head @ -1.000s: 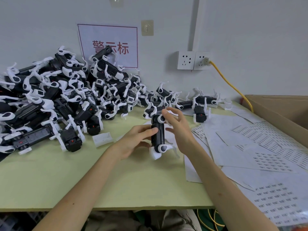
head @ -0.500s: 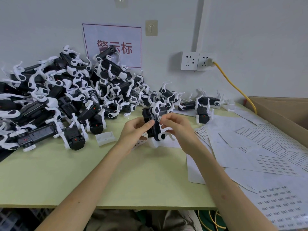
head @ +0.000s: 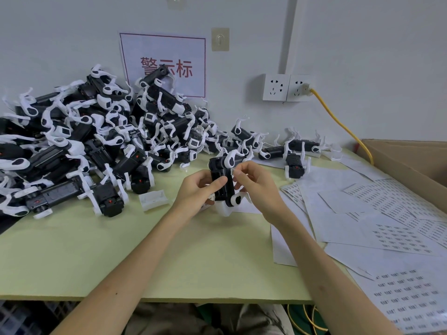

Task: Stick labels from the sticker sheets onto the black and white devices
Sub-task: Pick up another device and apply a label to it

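A black and white device (head: 223,180) is held upright above the middle of the green table (head: 121,257). My left hand (head: 197,192) grips its left side, thumb across the black body. My right hand (head: 256,184) is against its right side, thumb and forefinger pinched together at the upper edge around a small white label (head: 233,170). A large pile of the same devices (head: 96,141) covers the table's left and back. Sticker sheets (head: 387,228) lie spread on the right.
A few separate devices (head: 294,163) lie at the back right near the sheets. A small white part (head: 153,200) sits left of my hands. A cardboard box (head: 411,165) stands at the far right, with a yellow cable (head: 338,122) running from wall sockets (head: 287,87).
The device rose off the table and its top tilted left, then stood upright again. My right fingers moved from its top to a pinch at its upper right edge.
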